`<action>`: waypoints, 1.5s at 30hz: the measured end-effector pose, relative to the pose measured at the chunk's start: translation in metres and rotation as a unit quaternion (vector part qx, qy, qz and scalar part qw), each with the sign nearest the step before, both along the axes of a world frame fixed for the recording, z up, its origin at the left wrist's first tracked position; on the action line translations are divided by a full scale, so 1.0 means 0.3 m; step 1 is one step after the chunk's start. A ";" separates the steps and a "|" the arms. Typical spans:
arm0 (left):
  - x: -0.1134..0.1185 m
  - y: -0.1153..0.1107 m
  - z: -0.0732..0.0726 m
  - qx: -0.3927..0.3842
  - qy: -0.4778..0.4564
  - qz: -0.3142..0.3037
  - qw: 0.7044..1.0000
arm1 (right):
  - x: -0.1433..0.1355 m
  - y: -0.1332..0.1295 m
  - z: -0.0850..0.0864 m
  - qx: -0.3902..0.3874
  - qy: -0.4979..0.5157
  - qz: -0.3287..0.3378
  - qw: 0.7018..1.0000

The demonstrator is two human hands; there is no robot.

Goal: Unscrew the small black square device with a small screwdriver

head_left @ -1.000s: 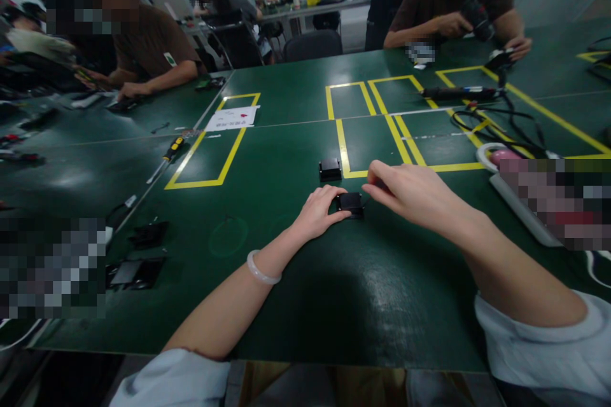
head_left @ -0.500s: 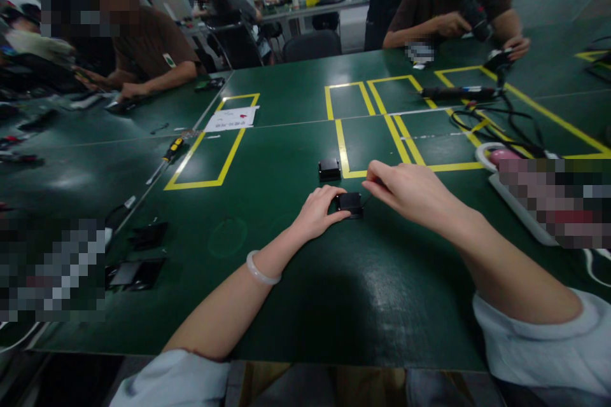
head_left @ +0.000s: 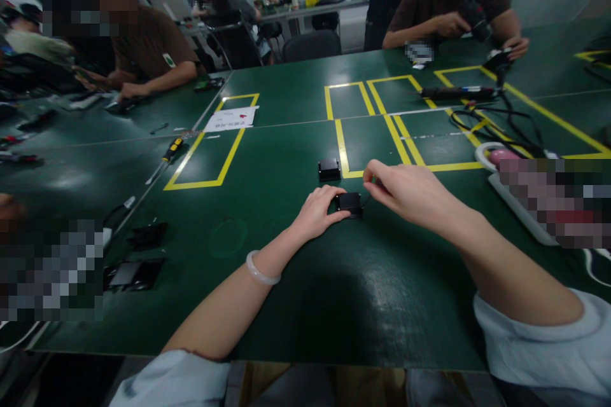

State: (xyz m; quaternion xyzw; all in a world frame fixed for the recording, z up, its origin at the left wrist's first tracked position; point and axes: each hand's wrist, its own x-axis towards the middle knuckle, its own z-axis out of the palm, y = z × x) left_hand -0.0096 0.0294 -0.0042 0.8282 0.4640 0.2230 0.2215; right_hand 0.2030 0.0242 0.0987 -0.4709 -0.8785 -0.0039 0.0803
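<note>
My left hand (head_left: pixel 319 213) grips a small black block-shaped part (head_left: pixel 349 203) on the green table, its thumb at the near side and its fingers at the far side. Just right of that part, my right hand (head_left: pixel 398 187) is pinched closed. A thin dark object seems to reach from its fingertips toward the part, too small to make out. A second black part (head_left: pixel 329 169) lies a little beyond my left hand, touched by neither hand.
Yellow tape outlines mark the green table (head_left: pixel 286 152). At left lie a yellow-black screwdriver (head_left: pixel 172 149) and black parts (head_left: pixel 133 273). Black cables (head_left: pixel 510 121) and a white tray (head_left: pixel 522 216) are at right. People sit across the table, one holding a power drill (head_left: pixel 475 18).
At the far left edge, part of another person's hand has come into view. My own hands and the black parts have hardly moved.
</note>
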 end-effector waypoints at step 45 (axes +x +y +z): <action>-0.002 0.004 -0.014 0.020 -0.005 -0.010 1.000 | 0.008 0.007 -0.004 -0.004 0.011 -0.008 1.000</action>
